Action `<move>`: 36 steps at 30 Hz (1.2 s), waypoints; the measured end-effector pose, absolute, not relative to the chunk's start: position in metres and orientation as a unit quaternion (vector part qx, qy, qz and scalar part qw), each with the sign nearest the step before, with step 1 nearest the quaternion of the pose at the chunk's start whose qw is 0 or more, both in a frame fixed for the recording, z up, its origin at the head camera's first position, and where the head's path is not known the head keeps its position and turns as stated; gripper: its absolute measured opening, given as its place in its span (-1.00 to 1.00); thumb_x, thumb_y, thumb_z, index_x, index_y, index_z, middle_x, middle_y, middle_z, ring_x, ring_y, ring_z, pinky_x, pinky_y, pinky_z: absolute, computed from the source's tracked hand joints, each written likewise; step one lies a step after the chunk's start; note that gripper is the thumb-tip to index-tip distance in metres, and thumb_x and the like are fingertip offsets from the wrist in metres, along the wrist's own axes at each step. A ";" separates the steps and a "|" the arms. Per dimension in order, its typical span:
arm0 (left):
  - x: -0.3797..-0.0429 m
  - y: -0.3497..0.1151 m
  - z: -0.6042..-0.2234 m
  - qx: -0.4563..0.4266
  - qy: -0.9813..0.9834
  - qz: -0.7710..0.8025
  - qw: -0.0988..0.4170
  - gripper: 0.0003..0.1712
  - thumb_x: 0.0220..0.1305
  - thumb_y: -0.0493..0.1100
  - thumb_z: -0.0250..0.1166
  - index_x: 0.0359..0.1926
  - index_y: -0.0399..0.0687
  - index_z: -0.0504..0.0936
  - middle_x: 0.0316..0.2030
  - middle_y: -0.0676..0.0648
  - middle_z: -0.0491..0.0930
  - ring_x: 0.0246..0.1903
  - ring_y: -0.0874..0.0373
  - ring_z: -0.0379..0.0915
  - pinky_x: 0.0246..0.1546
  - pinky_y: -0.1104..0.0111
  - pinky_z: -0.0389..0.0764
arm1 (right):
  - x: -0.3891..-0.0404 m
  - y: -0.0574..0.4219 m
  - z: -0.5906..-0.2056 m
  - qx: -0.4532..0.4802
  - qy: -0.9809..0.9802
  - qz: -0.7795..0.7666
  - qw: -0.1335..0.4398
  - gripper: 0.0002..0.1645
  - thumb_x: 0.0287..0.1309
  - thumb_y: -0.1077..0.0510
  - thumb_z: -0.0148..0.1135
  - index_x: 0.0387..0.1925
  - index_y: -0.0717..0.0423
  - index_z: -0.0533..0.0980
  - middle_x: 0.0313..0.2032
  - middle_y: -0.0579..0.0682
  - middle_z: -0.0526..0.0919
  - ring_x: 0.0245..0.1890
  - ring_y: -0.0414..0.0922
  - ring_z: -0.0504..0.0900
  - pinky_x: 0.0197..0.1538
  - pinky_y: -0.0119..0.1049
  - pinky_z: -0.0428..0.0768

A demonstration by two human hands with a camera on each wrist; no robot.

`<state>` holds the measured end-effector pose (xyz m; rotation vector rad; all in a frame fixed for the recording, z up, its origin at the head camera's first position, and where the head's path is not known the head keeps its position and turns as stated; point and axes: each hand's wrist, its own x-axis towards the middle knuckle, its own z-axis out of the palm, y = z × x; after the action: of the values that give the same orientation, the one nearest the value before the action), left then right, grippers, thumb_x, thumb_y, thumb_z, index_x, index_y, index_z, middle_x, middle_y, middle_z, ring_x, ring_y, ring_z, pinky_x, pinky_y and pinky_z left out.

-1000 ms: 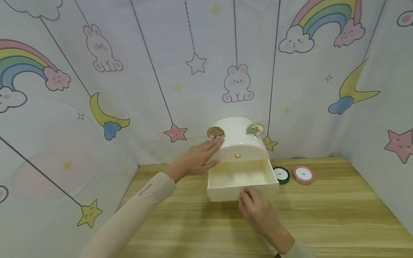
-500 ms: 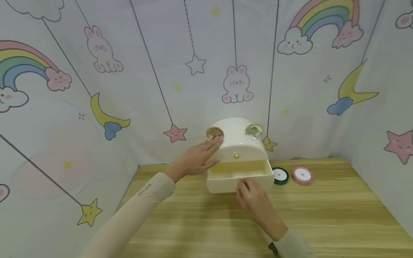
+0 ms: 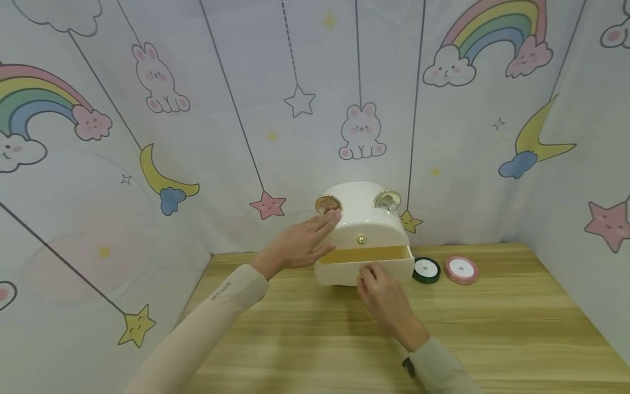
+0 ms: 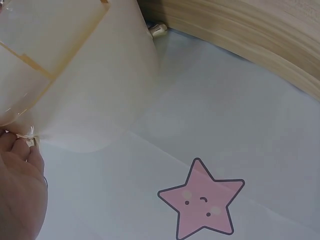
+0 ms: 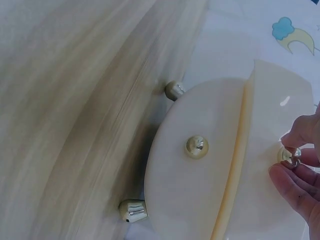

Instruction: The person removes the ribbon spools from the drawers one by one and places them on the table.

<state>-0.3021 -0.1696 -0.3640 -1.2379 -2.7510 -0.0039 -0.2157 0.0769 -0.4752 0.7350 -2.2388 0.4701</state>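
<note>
A glossy cream drawer box (image 3: 361, 210) with gold ear-like discs stands near the back wall. Its middle drawer (image 3: 394, 268) juts partway out, and a strip of the inside shows. My right hand (image 3: 386, 301) pinches the gold knob (image 5: 288, 155) of this drawer between thumb and fingers. Against the box's upper left side, beside the gold ear disc (image 3: 328, 204), my left hand (image 3: 300, 243) rests with its fingers nearly straight. Below the pulled drawer, the right wrist view shows a rounded lower drawer (image 5: 200, 115) with its own gold knob and gold feet.
A dark green ribbon spool (image 3: 425, 270) lies right of the box, next to a pink ribbon spool (image 3: 461, 270). The wood-grain table (image 3: 492, 328) is bounded by a patterned cloth backdrop (image 3: 236, 164) behind and at both sides.
My right hand has moved away from me with the drawer, sliding it further into the box, so less of its inside shows. My left hand has stayed on the box.
</note>
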 end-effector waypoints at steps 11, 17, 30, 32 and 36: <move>-0.302 -0.169 -0.362 -0.405 -0.912 -0.001 0.062 -0.15 0.68 0.26 -0.17 0.72 0.03 -0.23 0.72 -0.05 -0.17 0.70 0.06 -0.12 0.70 0.18 0.10 | -0.238 0.074 -0.478 0.277 -0.857 0.188 0.391 -0.81 0.10 0.35 0.50 -0.26 0.24 0.63 -0.25 0.07 0.65 -0.32 -0.09 0.63 -0.28 -0.30 0.75; -0.300 -0.168 -0.362 -0.402 -0.913 -0.005 0.063 -0.15 0.68 0.27 -0.18 0.72 0.05 -0.23 0.72 -0.03 -0.17 0.70 0.05 -0.11 0.69 0.18 0.12 | -0.245 0.073 -0.480 0.277 -0.855 0.187 0.397 -0.80 0.08 0.36 0.49 -0.27 0.26 0.61 -0.25 0.09 0.63 -0.30 -0.04 0.66 -0.28 -0.25 0.75; -0.296 -0.169 -0.361 -0.400 -0.914 -0.010 0.063 -0.15 0.67 0.25 -0.13 0.72 0.02 -0.18 0.72 -0.04 -0.15 0.69 0.05 -0.08 0.69 0.17 0.14 | -0.251 0.071 -0.476 0.281 -0.852 0.200 0.394 -0.81 0.07 0.39 0.47 -0.27 0.28 0.61 -0.23 0.10 0.63 -0.29 0.00 0.67 -0.26 -0.19 0.74; -0.296 -0.169 -0.362 -0.398 -0.915 -0.009 0.063 -0.15 0.67 0.26 -0.14 0.72 0.03 -0.18 0.72 -0.04 -0.15 0.69 0.03 -0.07 0.68 0.16 0.16 | -0.252 0.071 -0.476 0.279 -0.855 0.201 0.389 -0.81 0.08 0.39 0.48 -0.26 0.27 0.62 -0.23 0.09 0.64 -0.29 -0.02 0.66 -0.25 -0.20 0.73; -0.296 -0.167 -0.363 -0.398 -0.915 -0.012 0.064 -0.15 0.67 0.27 -0.15 0.72 0.03 -0.19 0.72 -0.03 -0.16 0.69 0.02 -0.06 0.68 0.14 0.17 | -0.253 0.072 -0.478 0.274 -0.859 0.201 0.384 -0.81 0.10 0.38 0.49 -0.26 0.26 0.62 -0.25 0.08 0.62 -0.34 -0.04 0.61 -0.28 -0.23 0.71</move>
<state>-0.2961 -0.1674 -0.3629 -1.2027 -2.7627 -0.0352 -0.2531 0.0716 -0.4775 0.6981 -2.1889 0.5118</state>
